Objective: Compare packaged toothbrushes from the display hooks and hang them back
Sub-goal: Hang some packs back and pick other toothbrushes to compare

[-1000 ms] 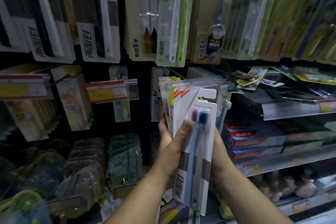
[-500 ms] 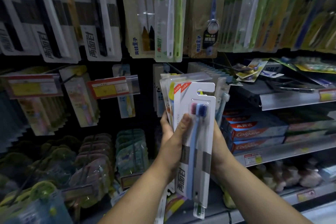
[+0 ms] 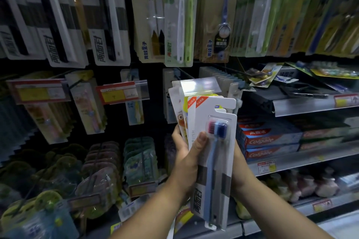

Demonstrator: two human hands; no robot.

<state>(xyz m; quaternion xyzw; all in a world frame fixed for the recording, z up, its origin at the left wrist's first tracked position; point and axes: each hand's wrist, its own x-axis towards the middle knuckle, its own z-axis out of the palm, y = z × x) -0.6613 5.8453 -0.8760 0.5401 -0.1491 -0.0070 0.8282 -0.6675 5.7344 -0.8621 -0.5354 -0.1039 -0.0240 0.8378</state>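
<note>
The display wall [image 3: 155, 128], hung with rows of toothbrushes, fills the view almost as it did a second ago. It sits only slightly differently in frame, so the head shifts a little and nothing on the wall moves. The shelf [image 3: 310, 158] carrying the toothpaste boxes [image 3: 270, 139] is on the right, unchanged.

The toothbrush packs [image 3: 191, 114] are a fanned stack held in the air before the middle row of hooks, just off the left end of that shelf. The front pack [image 3: 223, 180], a white card with a pink and a blue brush, hangs lower than the ones behind it. Over the last second the stack lifts a touch and settles back. Its order and spread stay the same, and no pack leaves it.

The left hand [image 3: 186, 161] grips the stack, with the thumb flat on the front pack beside the brush heads and the fingers [image 3: 175, 134] wrapped round the stack's left edge. The right hand [image 3: 240, 167] backs the stack from the right. Only its wrist and heel show, so I cannot tell how its fingers lie.

So little has changed, and this looks like the comparing step still in hand, with the hanging back not begun. The hang holes at the tops of the cards stand clear above both hands. That should suit sliding them onto a hook [image 3: 183, 72] once one pack is separated.
</note>
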